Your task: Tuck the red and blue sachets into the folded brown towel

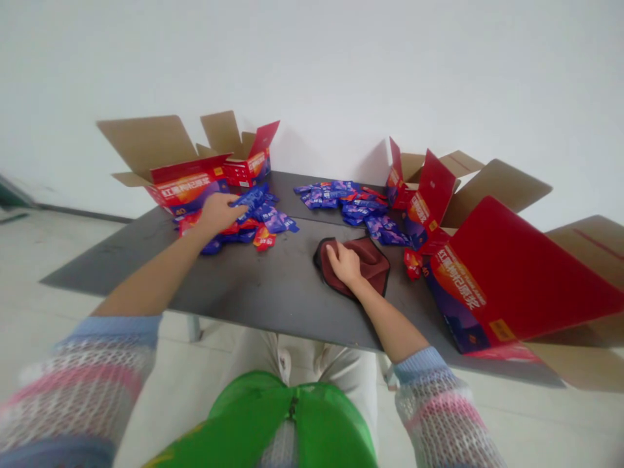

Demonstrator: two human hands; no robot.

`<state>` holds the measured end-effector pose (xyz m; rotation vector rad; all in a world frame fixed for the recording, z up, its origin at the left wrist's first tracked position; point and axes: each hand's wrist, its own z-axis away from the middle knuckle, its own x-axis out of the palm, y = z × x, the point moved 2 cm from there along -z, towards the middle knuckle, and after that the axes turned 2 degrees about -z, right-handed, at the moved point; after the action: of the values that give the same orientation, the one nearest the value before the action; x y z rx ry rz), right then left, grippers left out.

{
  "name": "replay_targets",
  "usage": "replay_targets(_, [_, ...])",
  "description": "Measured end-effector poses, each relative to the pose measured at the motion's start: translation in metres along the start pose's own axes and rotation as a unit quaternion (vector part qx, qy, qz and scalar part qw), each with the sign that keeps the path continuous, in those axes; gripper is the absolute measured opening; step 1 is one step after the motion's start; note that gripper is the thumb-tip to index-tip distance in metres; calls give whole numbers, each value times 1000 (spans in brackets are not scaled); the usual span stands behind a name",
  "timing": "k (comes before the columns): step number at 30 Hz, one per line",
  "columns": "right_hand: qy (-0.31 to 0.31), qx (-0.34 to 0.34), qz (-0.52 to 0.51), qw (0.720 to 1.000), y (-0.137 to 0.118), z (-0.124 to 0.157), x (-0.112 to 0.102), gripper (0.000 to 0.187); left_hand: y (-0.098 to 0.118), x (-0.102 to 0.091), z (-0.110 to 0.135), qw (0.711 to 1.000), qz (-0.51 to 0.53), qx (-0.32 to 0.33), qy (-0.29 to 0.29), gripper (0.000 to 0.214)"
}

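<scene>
My left hand (219, 211) reaches to the left pile of blue and red sachets (258, 224) and is closed on a blue sachet (249, 197) at the top of that pile. My right hand (344, 262) lies flat on a dark red cloth (373, 263) in the middle of the dark table (273, 286), fingers pressed down on its left part. A second heap of blue sachets (351, 201) lies behind the cloth, to the right.
Two open red-and-blue cartons (190, 185) (251, 162) stand at the back left. More open cartons stand at the right (424, 195), and a large one lies tipped at the table's front right (497, 279). A loose red sachet (413, 262) lies beside the cloth. A white wall is behind.
</scene>
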<state>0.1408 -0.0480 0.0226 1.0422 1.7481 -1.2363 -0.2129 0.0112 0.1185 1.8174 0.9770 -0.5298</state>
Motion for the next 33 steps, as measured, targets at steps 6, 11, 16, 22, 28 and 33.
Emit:
replay_targets(6, [-12,-9,-1,1000,0,-1,-2,51,-25,-43,-15,947,-313,-64,34,46])
replay_targets(11, [-18,-5,0,1000,1,-1,-2,51,-61,-29,-8,926,-372,-66,1,43])
replay_targets(16, [-35,-11,8,999,1,-1,-4,51,-87,-7,13,919,-382,-95,-29,41])
replay_targets(22, [-59,-25,25,998,-1,-3,-5,50,-87,3,25,928,-361,-93,-24,52])
replay_targets(28, [-65,-35,28,997,1,-2,-4,48,-83,-3,18,935,-342,-92,6,43])
replay_targets(33, [-67,-39,28,997,2,-1,-4,49,-92,-11,11,932,-351,-85,5,47])
